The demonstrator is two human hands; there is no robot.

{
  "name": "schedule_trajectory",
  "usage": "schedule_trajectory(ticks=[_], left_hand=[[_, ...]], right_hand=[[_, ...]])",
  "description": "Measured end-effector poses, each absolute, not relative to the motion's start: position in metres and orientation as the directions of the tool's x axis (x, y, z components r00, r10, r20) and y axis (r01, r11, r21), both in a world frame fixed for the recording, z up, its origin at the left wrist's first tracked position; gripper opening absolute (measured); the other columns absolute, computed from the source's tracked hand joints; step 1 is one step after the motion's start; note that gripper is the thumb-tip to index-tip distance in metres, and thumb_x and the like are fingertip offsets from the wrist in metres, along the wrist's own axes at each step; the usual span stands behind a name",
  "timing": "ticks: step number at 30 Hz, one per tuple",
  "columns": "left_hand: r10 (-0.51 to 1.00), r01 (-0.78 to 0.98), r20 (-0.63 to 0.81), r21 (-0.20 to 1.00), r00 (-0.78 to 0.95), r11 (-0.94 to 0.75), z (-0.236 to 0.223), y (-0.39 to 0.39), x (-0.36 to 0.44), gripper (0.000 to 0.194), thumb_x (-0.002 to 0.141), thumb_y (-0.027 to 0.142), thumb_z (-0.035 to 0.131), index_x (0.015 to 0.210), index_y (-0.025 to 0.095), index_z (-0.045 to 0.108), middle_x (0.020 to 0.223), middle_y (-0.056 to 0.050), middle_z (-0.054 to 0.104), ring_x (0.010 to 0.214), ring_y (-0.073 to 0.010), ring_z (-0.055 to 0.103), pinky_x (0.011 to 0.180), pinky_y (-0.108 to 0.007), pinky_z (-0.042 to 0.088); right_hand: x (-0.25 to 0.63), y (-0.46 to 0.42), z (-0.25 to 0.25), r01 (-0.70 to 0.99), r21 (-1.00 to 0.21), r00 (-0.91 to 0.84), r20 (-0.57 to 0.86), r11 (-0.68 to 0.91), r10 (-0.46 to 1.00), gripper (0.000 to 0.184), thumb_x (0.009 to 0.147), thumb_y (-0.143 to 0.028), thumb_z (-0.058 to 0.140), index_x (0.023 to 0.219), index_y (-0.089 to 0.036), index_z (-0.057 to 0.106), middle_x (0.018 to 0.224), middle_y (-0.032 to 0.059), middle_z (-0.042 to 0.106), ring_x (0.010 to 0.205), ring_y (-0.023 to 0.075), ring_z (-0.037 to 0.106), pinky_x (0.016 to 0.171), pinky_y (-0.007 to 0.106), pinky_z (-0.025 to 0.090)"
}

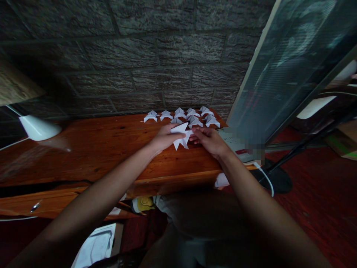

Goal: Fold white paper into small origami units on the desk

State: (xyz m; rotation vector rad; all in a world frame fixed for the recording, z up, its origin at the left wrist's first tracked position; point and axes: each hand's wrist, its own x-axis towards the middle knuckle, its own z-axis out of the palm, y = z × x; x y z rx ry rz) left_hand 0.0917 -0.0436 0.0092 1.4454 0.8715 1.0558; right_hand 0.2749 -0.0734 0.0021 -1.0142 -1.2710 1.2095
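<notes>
Between my hands, above the wooden table, is a white folded paper figure [181, 137] with several pointed flaps. My left hand [165, 137] grips its left side, thumb lying across the paper. The fingers of my right hand [208, 139] pinch a flap on its right side; the fingertips are partly hidden behind the paper. Just beyond my hands, similar folded paper figures [194, 121] stand in two rows near the wall, several in all. One in the front row is partly covered by the figure I hold.
The wooden table [111, 149] runs along a dark stone-block wall [125, 52]. A lamp with a white base [40, 127] stands at the left. A flat printed item [234, 143] lies at the right end, near a white cable [267, 178]. A glass panel [259, 82] rises behind it.
</notes>
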Motion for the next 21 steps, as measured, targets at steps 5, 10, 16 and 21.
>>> schedule_trajectory(ticks=[5,10,16,21], left_hand=[[0.941,-0.11,0.187,0.981,0.282,-0.162,0.0066,-0.0396,0.0922,0.052,0.056,0.02,0.087,0.104,0.013,0.069,0.094,-0.005,0.073,0.083,-0.0163,0.064,0.081,-0.03,0.048],[0.929,-0.144,0.248,0.966,0.276,-0.215,0.0076,-0.0386,0.0911,0.047,0.059,0.025,0.087,0.1,0.013,0.068,0.096,-0.005,0.072,0.087,-0.0172,0.063,0.086,-0.032,0.047],[0.893,-0.079,0.17,0.985,0.416,-0.151,0.0061,-0.04,0.0885,0.039,0.063,0.024,0.085,0.097,0.012,0.071,0.09,-0.004,0.073,0.079,-0.0145,0.063,0.081,-0.029,0.046],[0.848,-0.03,0.128,0.991,0.514,-0.131,0.0035,-0.0418,0.0908,0.038,0.064,0.027,0.086,0.096,0.012,0.071,0.088,-0.003,0.072,0.077,-0.0133,0.061,0.077,-0.028,0.045]], right_hand=[[0.2769,-0.0747,0.0021,-0.001,-0.985,-0.1,0.172,0.173,0.98,0.043,0.066,-0.059,0.084,0.08,-0.019,0.074,0.075,0.0017,0.072,0.069,0.0127,0.064,0.062,0.024,0.048],[0.2796,-0.0754,0.0018,0.046,-0.986,-0.124,0.155,0.161,0.98,0.039,0.074,-0.056,0.079,0.082,-0.019,0.074,0.078,0.003,0.074,0.072,0.014,0.066,0.065,0.026,0.049],[0.2834,-0.0759,0.0045,0.021,-0.976,-0.193,0.207,0.215,0.959,0.039,0.073,-0.051,0.081,0.094,-0.019,0.073,0.084,0.0014,0.073,0.072,0.013,0.062,0.067,0.027,0.05],[0.2835,-0.0737,0.004,0.032,-0.963,-0.103,0.263,0.267,0.959,0.043,0.07,-0.044,0.084,0.102,-0.018,0.071,0.077,0.0003,0.072,0.065,0.0127,0.059,0.066,0.029,0.049]])
